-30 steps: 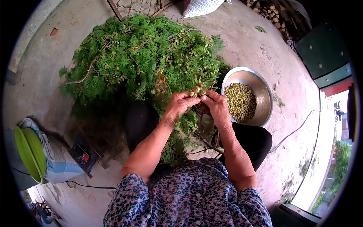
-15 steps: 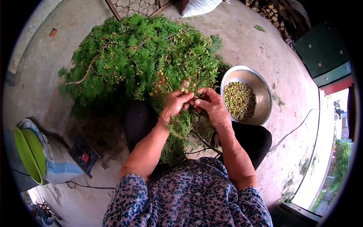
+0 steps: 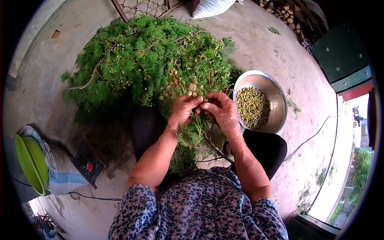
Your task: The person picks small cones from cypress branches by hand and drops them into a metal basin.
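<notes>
My left hand (image 3: 184, 109) pinches a leafy evergreen branch (image 3: 193, 132) with small pale brown cones (image 3: 193, 88) just beyond the fingertips. Close beside it, my right hand (image 3: 222, 110) has thumb and forefinger pressed together on the same sprig; whatever lies between those fingertips is too small to make out. The branch's woody stem runs down between my forearms toward my lap. A large heap of green cuttings (image 3: 132, 60) lies beyond my hands. Right of my right hand, a metal basin (image 3: 279, 100) holds many small green and yellowish cones (image 3: 253, 107).
At left, a lime green plastic basin (image 3: 29, 164) leans by a white and blue sack (image 3: 60, 172). A white sack (image 3: 212, 8) and stacked firewood (image 3: 286, 16) stand at the back. A thin cord (image 3: 308, 138) crosses the concrete floor at right.
My hands have shifted slightly on the sprig, the right fingertips drawing closer to the left ones. The heap and the metal basin stay where they were.
</notes>
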`<state>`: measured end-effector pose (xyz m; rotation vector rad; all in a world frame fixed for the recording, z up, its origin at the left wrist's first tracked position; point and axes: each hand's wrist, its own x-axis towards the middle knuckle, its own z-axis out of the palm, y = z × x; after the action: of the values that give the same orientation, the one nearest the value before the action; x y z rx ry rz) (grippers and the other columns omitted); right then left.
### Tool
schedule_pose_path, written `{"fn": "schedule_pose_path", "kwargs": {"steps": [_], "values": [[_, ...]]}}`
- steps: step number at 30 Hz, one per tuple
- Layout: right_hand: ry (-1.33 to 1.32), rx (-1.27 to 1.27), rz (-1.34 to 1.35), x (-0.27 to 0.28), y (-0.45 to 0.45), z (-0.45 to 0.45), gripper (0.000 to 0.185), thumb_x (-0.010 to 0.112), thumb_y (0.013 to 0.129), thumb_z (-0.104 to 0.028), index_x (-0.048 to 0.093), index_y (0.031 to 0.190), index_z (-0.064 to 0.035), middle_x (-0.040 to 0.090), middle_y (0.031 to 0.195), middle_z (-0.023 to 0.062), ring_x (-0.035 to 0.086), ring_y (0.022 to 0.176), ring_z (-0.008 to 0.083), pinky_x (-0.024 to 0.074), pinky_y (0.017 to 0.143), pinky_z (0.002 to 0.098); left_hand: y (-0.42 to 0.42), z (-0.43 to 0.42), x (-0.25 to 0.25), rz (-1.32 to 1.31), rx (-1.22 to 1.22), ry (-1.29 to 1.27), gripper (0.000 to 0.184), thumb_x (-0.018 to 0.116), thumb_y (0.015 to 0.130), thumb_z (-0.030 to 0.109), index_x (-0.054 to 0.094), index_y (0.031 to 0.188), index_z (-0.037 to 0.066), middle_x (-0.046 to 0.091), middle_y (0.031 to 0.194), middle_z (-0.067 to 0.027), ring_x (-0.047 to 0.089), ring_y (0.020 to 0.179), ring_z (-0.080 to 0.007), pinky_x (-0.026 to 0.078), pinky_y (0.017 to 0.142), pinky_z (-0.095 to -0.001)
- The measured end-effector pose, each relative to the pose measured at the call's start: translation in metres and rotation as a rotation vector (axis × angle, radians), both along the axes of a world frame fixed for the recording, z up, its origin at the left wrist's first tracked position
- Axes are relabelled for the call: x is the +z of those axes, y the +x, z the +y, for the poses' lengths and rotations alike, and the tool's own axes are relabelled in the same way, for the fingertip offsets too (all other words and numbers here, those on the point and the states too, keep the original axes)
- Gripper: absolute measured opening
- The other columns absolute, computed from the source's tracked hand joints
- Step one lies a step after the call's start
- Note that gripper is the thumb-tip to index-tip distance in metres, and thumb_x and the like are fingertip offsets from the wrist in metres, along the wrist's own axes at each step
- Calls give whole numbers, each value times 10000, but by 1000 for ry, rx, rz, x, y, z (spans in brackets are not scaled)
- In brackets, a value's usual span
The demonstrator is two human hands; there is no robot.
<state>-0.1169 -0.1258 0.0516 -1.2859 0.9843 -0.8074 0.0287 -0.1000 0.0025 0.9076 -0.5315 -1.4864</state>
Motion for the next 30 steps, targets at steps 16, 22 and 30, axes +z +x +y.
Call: {"fn": "schedule_pose_path", "kwargs": {"steps": [16, 22, 30], "values": [[280, -142, -426, -10, -12, -19, 93, 571, 855, -145, 563, 895, -61, 615, 776, 46, 552, 589, 102, 412, 498, 203, -3, 7, 19, -185, -73, 14, 127, 603, 845, 156, 620, 814, 34, 576, 614, -17, 447, 456, -59, 352, 415, -185], [174, -22, -314, -6, -5, -17, 162, 614, 837, -152, 578, 955, -48, 573, 738, -19, 445, 557, 41, 368, 508, 169, -13, 9, 24, -344, -119, 47, 148, 616, 838, 201, 626, 804, 57, 577, 603, -2, 462, 473, -47, 347, 420, -192], [145, -19, -178, -12, -2, -12, 141, 598, 836, -74, 562, 958, -13, 557, 730, -8, 506, 584, 54, 416, 486, 186, -14, 11, 16, -132, 48, 77, 108, 654, 811, 184, 652, 843, 81, 569, 653, 35, 458, 502, -26, 325, 421, -171]]}}
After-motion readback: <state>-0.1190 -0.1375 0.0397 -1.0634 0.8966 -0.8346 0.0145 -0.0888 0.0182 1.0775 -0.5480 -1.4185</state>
